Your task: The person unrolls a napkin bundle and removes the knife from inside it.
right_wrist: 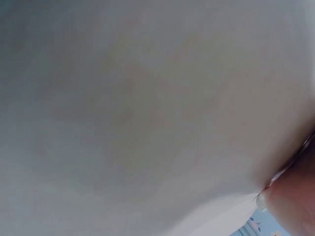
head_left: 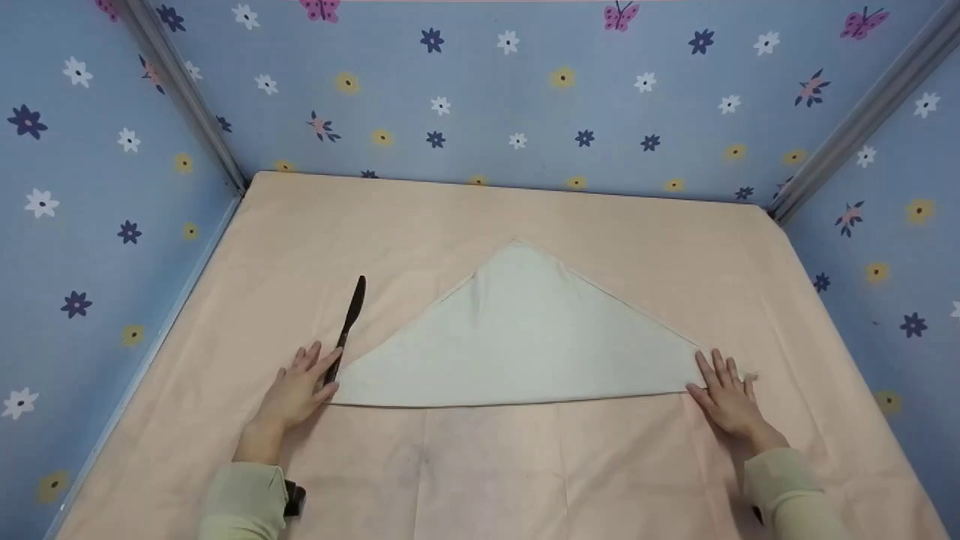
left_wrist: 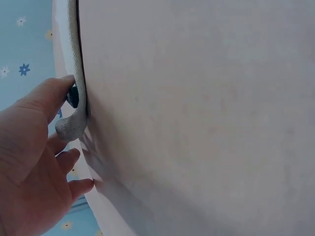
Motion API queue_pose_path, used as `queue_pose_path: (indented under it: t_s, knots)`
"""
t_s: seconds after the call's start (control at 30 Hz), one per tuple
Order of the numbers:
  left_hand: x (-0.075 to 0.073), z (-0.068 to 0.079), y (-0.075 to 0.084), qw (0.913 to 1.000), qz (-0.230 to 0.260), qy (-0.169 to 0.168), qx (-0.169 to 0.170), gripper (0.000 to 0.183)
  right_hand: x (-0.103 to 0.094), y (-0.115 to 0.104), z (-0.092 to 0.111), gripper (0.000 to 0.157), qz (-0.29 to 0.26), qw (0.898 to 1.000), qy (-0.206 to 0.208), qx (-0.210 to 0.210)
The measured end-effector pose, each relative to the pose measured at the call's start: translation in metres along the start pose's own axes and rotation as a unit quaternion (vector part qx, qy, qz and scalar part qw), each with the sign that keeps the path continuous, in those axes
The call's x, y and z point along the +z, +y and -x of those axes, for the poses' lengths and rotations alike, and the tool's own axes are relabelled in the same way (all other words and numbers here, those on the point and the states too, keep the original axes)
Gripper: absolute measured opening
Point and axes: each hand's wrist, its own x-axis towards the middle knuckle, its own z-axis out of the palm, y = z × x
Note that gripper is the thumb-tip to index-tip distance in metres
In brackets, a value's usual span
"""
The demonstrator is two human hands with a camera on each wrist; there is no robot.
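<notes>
A pale grey-white cloth (head_left: 517, 337), folded into a wide triangle, lies with its peak pointing away and its long fold facing me. At its left corner a dark table knife (head_left: 354, 306) lies at a slant, blade away. My left hand (head_left: 294, 390) holds the knife's handle between thumb and forefinger; the left wrist view shows the dark handle end (left_wrist: 73, 97) beside the thumb, with the cloth's thick corner (left_wrist: 71, 126) bent around it. My right hand (head_left: 727, 399) rests on the right corner with fingers extended, a small cloth tip showing beyond them.
A peach tablecloth (head_left: 495, 480) with faint creases covers the table. Blue flower-patterned panels (head_left: 480, 90) stand along the back and both sides, with grey metal posts (head_left: 862, 112) at the rear corners. A black device (head_left: 295, 499) sits at the left wrist.
</notes>
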Motion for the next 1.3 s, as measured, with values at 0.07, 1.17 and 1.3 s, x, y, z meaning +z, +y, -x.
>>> queue_pose_path:
  t_s: [0.07,1.17,1.3]
  knots:
    - [-0.0016,0.0011,0.0009,1.0,0.0,0.0,0.001,0.051,0.0,-0.0001,-0.0001,0.065,0.0,1.0,0.0,0.0]
    - [-0.0071,0.0091,-0.0016,0.9939,0.017,0.085,-0.068,0.05,-0.001,-0.0013,0.0001,0.066,0.006,1.0,-0.001,0.002]
    - [-0.0079,0.0089,0.0021,0.991,0.022,0.109,-0.074,0.05,-0.0004,-0.0007,-0.0002,0.066,0.007,1.0,0.0,0.003]
